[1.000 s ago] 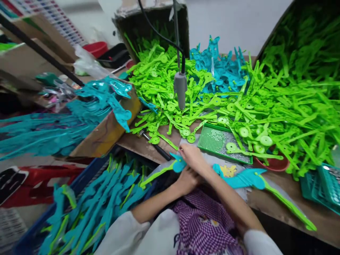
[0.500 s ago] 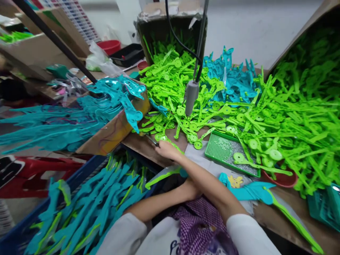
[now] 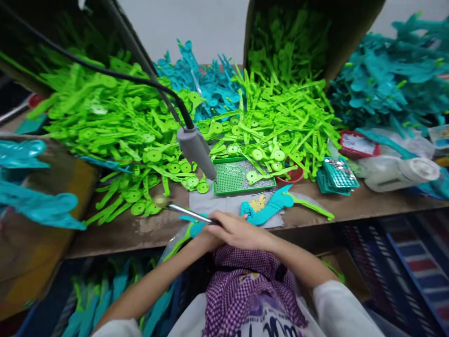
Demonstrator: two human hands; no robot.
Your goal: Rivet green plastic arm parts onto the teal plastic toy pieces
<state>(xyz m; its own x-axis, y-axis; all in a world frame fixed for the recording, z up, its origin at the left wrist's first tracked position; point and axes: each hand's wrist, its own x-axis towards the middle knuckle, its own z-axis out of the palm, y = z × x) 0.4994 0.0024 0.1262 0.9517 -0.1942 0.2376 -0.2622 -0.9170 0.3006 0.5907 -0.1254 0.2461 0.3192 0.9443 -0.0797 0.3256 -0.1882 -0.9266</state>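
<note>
My right hand point(image 3: 242, 230) is closed around a small hammer-like tool point(image 3: 191, 214), with a shiny metal shaft and a rounded yellowish head pointing left. Beneath and partly covered by it, my left hand point(image 3: 211, 239) is closed on a teal and green plastic piece point(image 3: 196, 228) with a clear, blade-like strip; its fingers are mostly hidden. Just right of the hands lies another teal and green piece point(image 3: 270, 210) on a grey cloth point(image 3: 201, 202), near small yellow figures point(image 3: 258, 203). Behind the cloth is a green tray point(image 3: 228, 191) of tiny metal parts, with a lime-green arm point(image 3: 268, 176) across its corner.
A grey tool point(image 3: 196, 150) hangs above the tray. Heaps of lime-green arms point(image 3: 115, 112) and teal parts point(image 3: 185, 61) fill the back. At right stand stacked green trays point(image 3: 338, 175), a white bottle point(image 3: 400, 173) and a red bowl point(image 3: 294, 174). A cardboard box point(image 3: 52, 224) is at left.
My view has swung right. My right hand has come back from the left, beside the green arms, to lie over my left hand, still gripping the tool.
</note>
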